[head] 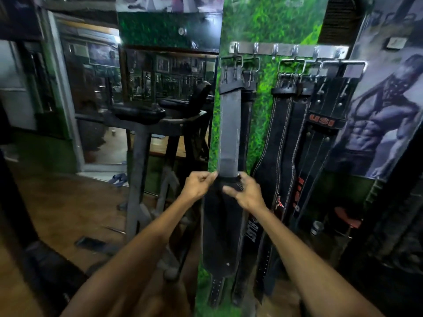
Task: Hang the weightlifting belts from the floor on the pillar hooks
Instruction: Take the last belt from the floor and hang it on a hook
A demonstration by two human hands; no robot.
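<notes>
A grey-strapped belt [229, 124] is hung by its metal buckle from the leftmost hook of the hook rail [288, 49], which is fixed across the green grass-patterned pillar [263, 92]. Its wide black padded section is seen below the hands, reaching down towards the floor. The belt is held at the join between grey strap and black padding: the left hand [198, 185] is curled against its left edge, fingers and thumb pinched on the material, while the right hand [246, 192] is closed over the front and right edge, thumb laid across the black part. Both forearms are stretched forward and upward from the bottom of the view, roughly parallel, the hands set close together.

Just beside it, a second black belt [248, 99] is hung, largely covered by the first; white lettering on its lower part is only partly legible. Further right, three more black belts [297, 143] are hung overlapping, one marked USI in red. Their lower ends are lost in shadow. To the left, a dark exercise machine [146, 124] and a mirror [169, 76] are seen, blurred. A muscular figure poster [377, 106] is cut off at the right edge.
</notes>
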